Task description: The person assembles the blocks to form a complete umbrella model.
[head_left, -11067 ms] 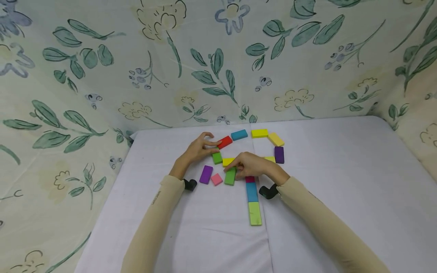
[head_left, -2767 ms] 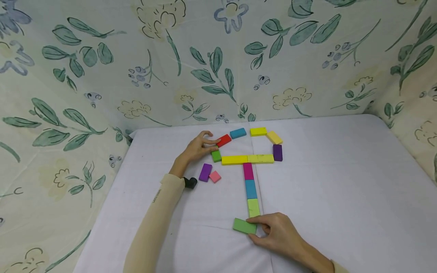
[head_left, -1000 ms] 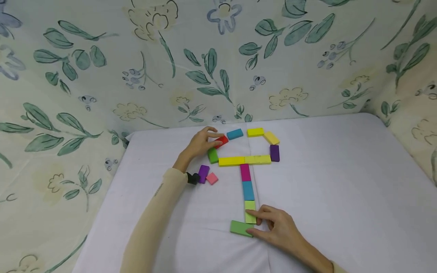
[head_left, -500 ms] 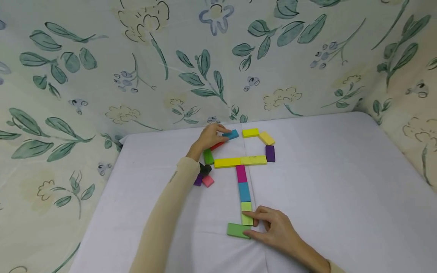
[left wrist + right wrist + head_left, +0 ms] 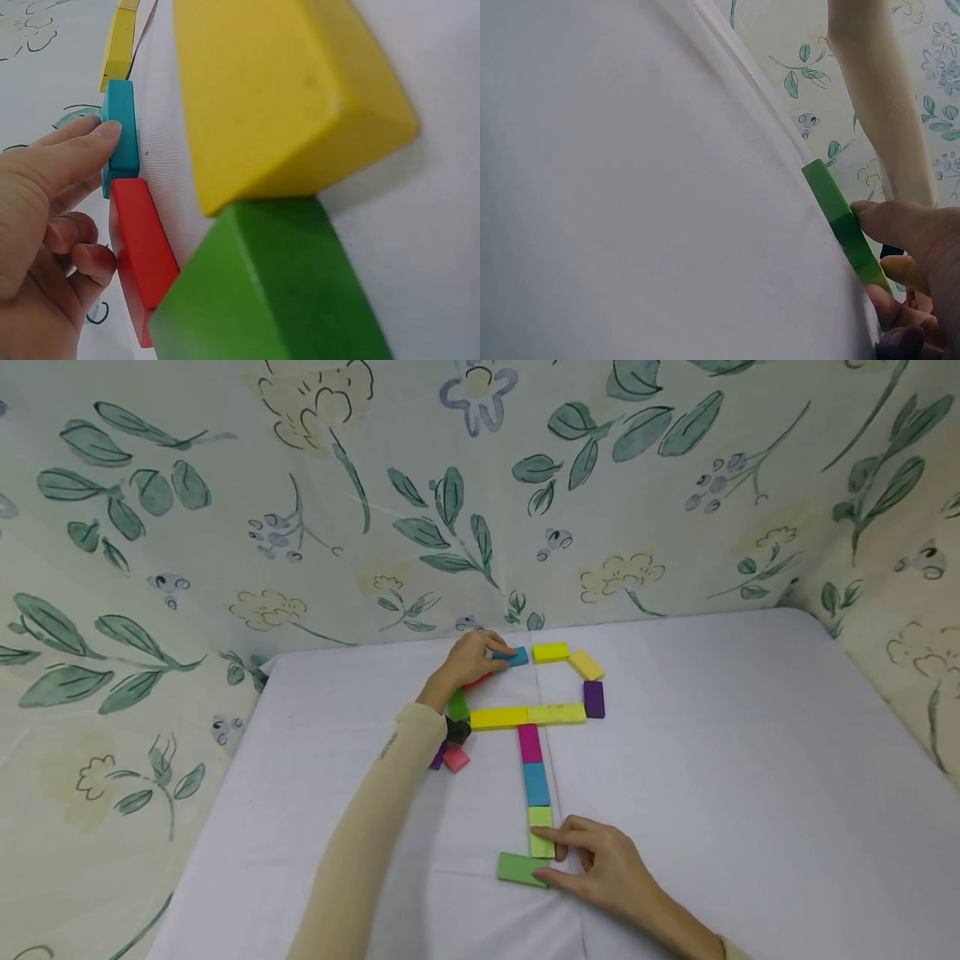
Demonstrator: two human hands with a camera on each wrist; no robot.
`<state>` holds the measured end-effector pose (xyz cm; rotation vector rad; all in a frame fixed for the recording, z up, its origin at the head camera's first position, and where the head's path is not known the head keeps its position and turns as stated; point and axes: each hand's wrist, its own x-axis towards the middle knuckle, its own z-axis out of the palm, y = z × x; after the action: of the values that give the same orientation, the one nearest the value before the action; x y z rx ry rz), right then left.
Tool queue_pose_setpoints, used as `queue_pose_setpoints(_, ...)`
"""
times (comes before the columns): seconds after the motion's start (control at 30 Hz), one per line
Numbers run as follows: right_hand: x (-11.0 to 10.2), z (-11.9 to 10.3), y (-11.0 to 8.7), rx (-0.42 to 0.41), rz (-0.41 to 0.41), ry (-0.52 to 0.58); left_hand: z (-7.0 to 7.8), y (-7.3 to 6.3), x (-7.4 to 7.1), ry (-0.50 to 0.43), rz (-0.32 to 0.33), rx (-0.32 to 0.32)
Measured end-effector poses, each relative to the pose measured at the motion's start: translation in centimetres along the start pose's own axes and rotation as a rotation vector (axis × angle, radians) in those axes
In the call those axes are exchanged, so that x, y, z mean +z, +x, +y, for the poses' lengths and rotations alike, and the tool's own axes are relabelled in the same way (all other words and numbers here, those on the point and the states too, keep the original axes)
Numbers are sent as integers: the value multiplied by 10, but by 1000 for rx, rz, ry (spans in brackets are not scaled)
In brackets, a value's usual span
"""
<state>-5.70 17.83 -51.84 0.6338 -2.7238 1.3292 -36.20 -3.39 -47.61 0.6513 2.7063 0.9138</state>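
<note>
At the back of the table my left hand (image 5: pixel 467 662) pinches a blue block (image 5: pixel 124 139), thumb on its near face and fingers behind. A red block (image 5: pixel 142 255) lies under the curled fingers, end close to the blue one. Beside it are a green block (image 5: pixel 281 289) and a yellow block (image 5: pixel 259 97), near the wrist. My right hand (image 5: pixel 611 864) is at the front, index finger resting on a lime block (image 5: pixel 542 847) and thumb on a green block (image 5: pixel 517 867). That green block lies crosswise at the lower end of the column.
Yellow (image 5: pixel 551 652), pale yellow (image 5: pixel 586 665) and dark purple (image 5: pixel 594 700) blocks continue the ring on the right. Magenta (image 5: pixel 529 744) and blue (image 5: pixel 536 785) blocks form the column. A pink block (image 5: pixel 456 758) and a mostly hidden purple one lie left. Patterned cloth rises behind the table.
My right hand has carried the green block from the left to the column's foot. My left hand has shifted from the red block to the blue one, which has slid slightly right towards the yellow.
</note>
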Motion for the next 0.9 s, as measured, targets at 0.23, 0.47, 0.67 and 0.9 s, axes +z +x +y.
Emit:
queue_pose_setpoints(0.23, 0, 1, -1, -7, 9, -7, 1, -4, -3, -21, -4, -12)
queue_pose_setpoints(0.47, 1, 2, -2, -26, 13, 2, -19, -25, -20, -54, -4, -140)
queue_pose_setpoints(0.67, 1, 2, -3, -33, 23, 7, -32, -38, -26, -111, -27, -169)
queue_pose_setpoints(0.9, 1, 1, -2, -31, 15, 4, -32, -40, -24, -123, -9, -127)
